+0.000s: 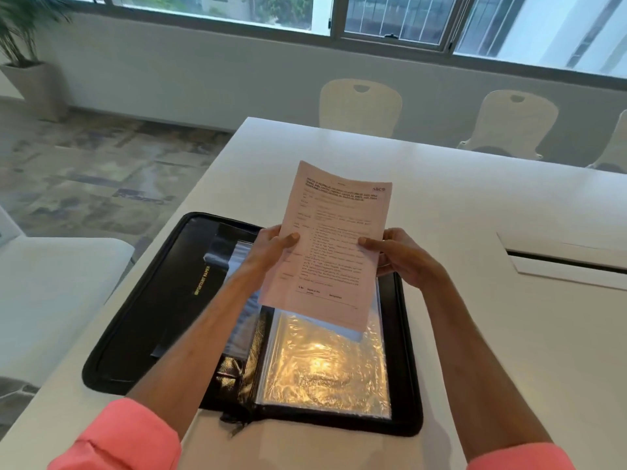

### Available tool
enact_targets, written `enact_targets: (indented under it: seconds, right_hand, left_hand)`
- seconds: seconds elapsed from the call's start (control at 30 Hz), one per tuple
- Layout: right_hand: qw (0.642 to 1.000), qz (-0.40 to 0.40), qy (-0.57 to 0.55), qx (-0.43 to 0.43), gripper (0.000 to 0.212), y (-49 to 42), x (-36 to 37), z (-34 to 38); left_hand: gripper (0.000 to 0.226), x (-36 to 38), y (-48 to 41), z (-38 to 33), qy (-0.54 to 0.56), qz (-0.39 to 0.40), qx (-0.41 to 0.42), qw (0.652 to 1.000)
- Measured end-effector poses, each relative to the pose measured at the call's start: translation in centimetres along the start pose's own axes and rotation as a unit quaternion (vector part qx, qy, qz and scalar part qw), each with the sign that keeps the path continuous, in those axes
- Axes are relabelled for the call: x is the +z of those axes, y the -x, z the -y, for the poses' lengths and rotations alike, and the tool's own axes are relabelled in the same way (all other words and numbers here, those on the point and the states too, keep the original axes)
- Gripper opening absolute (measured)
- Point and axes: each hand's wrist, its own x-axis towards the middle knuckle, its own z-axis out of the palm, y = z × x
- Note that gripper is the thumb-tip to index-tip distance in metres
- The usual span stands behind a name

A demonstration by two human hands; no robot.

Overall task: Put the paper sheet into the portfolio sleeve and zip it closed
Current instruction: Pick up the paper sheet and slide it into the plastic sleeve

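Observation:
A printed paper sheet (334, 239) is held upright in the air above the table. My left hand (273, 247) grips its left edge and my right hand (398, 254) grips its right edge. Below it a black zip portfolio (142, 320) lies open flat on the white table. Its right half shows a clear plastic sleeve (325, 368) that shines with reflected light. The sheet's lower edge hangs just over the top of that sleeve, outside it. The left cover bears gold lettering.
The white table (492, 334) has a cable slot (570, 261) at the right. Two pale chairs (359, 103) stand along its far side, a white seat (51, 293) at the left. A potted plant (23, 45) stands by the windowed wall.

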Motion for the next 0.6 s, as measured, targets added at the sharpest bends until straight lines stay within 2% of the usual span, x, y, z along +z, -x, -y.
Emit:
enact_targets:
  seconds: [0.1, 0.23, 0.3, 0.37, 0.47, 0.6]
  right_hand:
    - [1.0, -0.017, -0.018, -0.019, 0.04, -0.4, -1.0, 0.0]
    - [0.988, -0.129, -0.075, -0.035, 0.024, -1.2, -3.1, 0.0]
    - [0.971, -0.203, -0.117, -0.042, 0.017, -1.6, -3.9, -0.2]
    - [0.951, -0.261, -0.158, -0.056, 0.014, -1.9, -4.3, -0.4]
    - [0.919, -0.321, -0.22, -0.07, 0.01, -2.5, -4.1, -0.9]
    - [0.884, -0.377, -0.269, -0.062, 0.009, -3.3, -3.4, -1.4]
  left_hand:
    - [0.027, -0.3, -0.9, -0.3, 0.056, 0.024, 0.004, 0.998]
    - [0.051, -0.2, -2.6, 0.1, 0.078, -0.037, -0.002, 0.996]
    - [0.044, 0.0, -3.3, 0.8, 0.001, -0.09, 0.03, 0.996]
    - [0.031, 0.2, -3.7, 1.7, -0.146, -0.103, 0.098, 0.979]
    - [0.025, 1.0, -4.2, 2.5, -0.327, -0.034, 0.16, 0.931]
    - [0.032, 2.6, -4.9, 4.2, -0.464, 0.034, 0.237, 0.853]
